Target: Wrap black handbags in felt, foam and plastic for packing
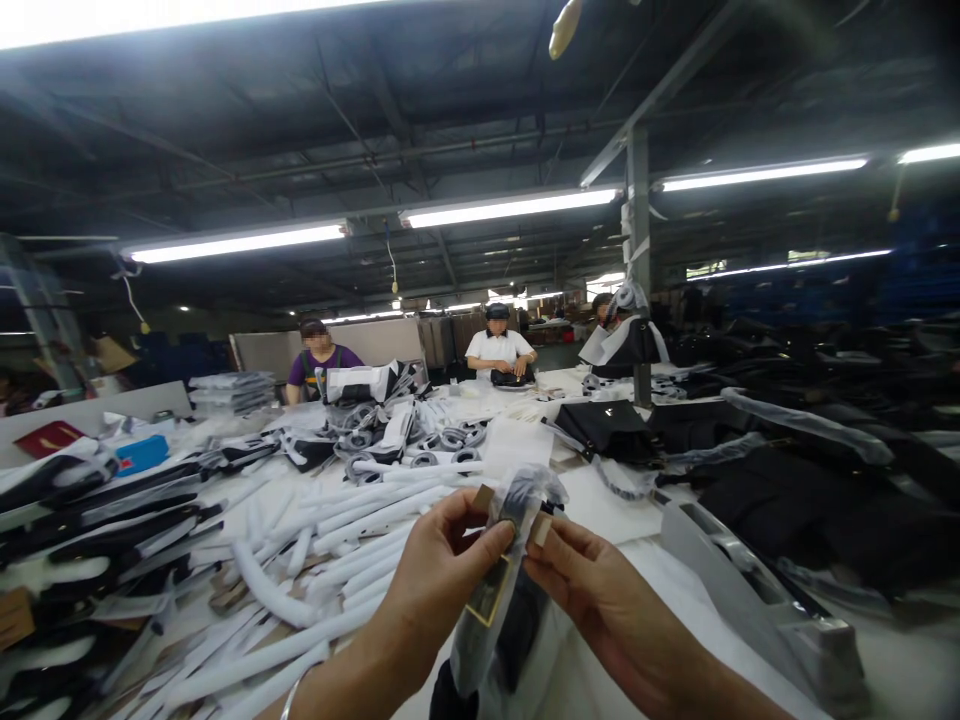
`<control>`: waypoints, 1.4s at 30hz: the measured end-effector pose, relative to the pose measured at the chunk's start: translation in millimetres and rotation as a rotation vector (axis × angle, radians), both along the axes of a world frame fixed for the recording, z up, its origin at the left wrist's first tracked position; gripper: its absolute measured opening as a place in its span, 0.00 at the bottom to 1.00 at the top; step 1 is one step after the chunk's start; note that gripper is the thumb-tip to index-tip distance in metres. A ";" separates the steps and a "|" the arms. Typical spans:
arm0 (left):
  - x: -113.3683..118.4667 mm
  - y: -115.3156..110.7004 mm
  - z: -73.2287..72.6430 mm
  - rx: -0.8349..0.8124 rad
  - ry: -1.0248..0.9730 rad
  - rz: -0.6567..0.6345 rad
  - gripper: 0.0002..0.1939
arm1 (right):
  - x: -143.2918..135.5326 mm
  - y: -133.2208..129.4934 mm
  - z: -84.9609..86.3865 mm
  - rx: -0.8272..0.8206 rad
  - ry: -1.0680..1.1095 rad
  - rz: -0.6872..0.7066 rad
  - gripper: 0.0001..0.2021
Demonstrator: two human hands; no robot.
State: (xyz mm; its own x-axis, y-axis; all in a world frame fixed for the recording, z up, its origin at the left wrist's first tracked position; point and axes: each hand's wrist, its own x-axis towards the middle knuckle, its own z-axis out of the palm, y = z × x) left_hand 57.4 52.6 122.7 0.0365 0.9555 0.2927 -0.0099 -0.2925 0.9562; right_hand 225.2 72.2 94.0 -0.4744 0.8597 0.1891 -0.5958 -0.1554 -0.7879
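Near the bottom centre, my left hand (442, 560) pinches a black strap (480, 640) wrapped in clear plastic, its thumb lying on the wrap. A small brown piece (482, 497) shows by its fingertips. My right hand (581, 575) is closed on another small tan piece (540, 528) at the strap's right side. A gold rectangular frame (491, 592) shows at the strap just below my left thumb. The strap's lower end hangs over something black that is partly hidden.
White tubes (360, 545) and wrapped black straps cover the table's left side. Right of my hands stands a grey holder (750, 580), with black bags (611, 428) behind it. Several people sit across the table, one in a white shirt (499, 350).
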 end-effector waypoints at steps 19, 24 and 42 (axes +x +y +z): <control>6.5 -10.3 -7.1 0.563 0.724 0.473 0.15 | -36.1 15.5 -11.5 0.238 -0.250 -0.465 0.19; -0.2 -2.6 -12.8 0.709 0.852 0.558 0.15 | -37.6 11.3 -10.5 0.171 -0.232 -0.437 0.19; 24.0 -7.7 -22.2 0.642 1.100 0.745 0.22 | -37.6 14.0 -13.1 0.210 -0.214 -0.440 0.18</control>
State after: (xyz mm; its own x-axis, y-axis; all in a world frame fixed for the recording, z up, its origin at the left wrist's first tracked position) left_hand 81.4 44.9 100.5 0.0857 0.5735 0.8147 0.9583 -0.2712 0.0902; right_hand 187.6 86.2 80.9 -0.1241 0.9401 0.3175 -0.3920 0.2475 -0.8860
